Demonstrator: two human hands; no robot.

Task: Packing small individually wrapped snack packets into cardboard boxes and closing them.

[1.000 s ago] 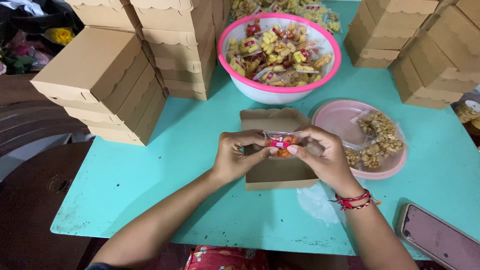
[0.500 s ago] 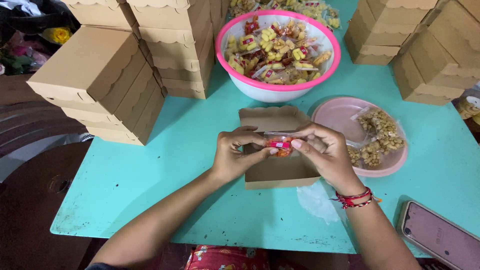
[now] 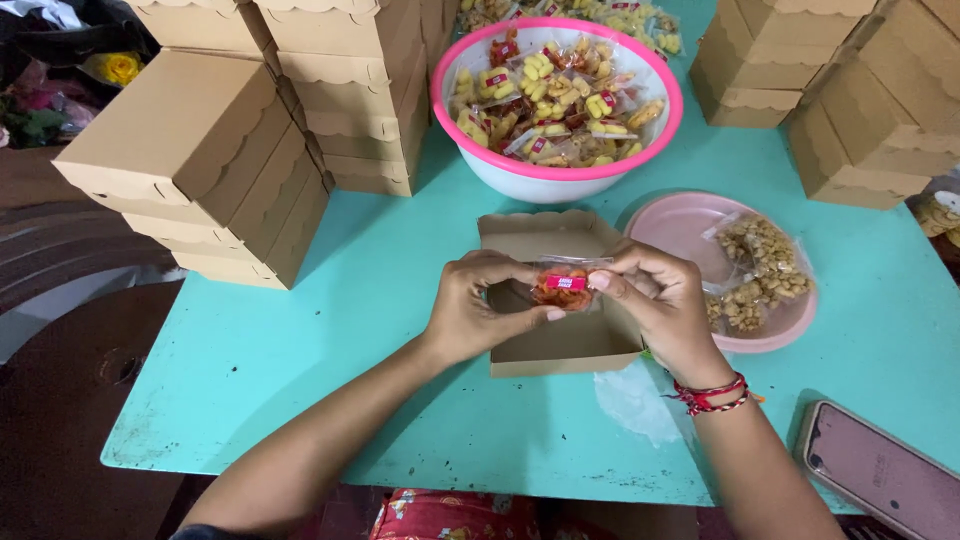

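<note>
Nearest, a phone (image 3: 880, 480) lies at the right edge of the turquoise desk (image 3: 300, 350). Above an open cardboard box (image 3: 560, 340), the left hand (image 3: 470, 310) and right hand (image 3: 660, 300) pinch a small snack packet (image 3: 563, 287) between them. Right, a pink plate (image 3: 680, 225) carries bagged nuts (image 3: 755, 270); farther, a pink-rimmed bowl (image 3: 560, 175) of packets, flanked by stacked boxes (image 3: 210, 170).

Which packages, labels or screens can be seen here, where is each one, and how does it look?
Snack packet: clear, orange contents, small red label, held by left hand and right hand.
Open box: brown, under the hands.
Bowl packets: clear, yellow snacks.
Phone: lower right, dark screen.
</note>
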